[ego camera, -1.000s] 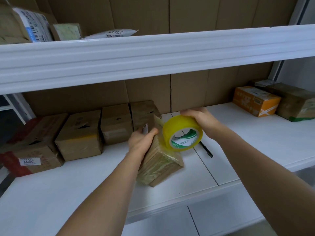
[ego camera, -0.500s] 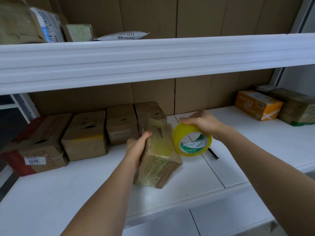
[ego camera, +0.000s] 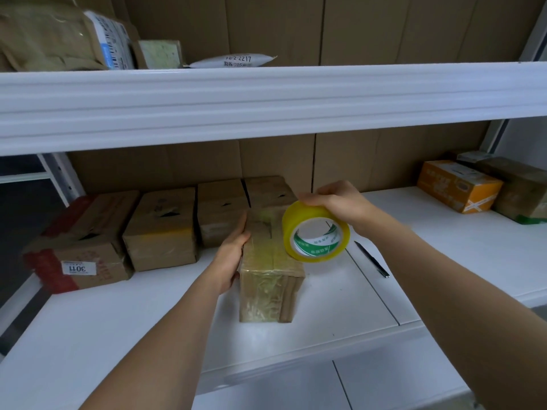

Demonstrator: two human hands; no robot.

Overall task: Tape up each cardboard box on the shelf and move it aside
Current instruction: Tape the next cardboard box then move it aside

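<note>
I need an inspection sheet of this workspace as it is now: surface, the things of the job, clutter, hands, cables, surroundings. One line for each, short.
Surface: white shelf board, with a seam running front to back.
Job's things: taped box stands at the centre; yellow tape roll is above its right side; four brown boxes stand in a row at back left.
Clutter: black pen lies right of the taped box; orange box and a dark box at far right.
Hands: left hand rests on the taped box's left side; right hand grips the tape roll.
Cables: nothing seen.
Surroundings: cardboard back wall; upper shelf carries parcels.
</note>
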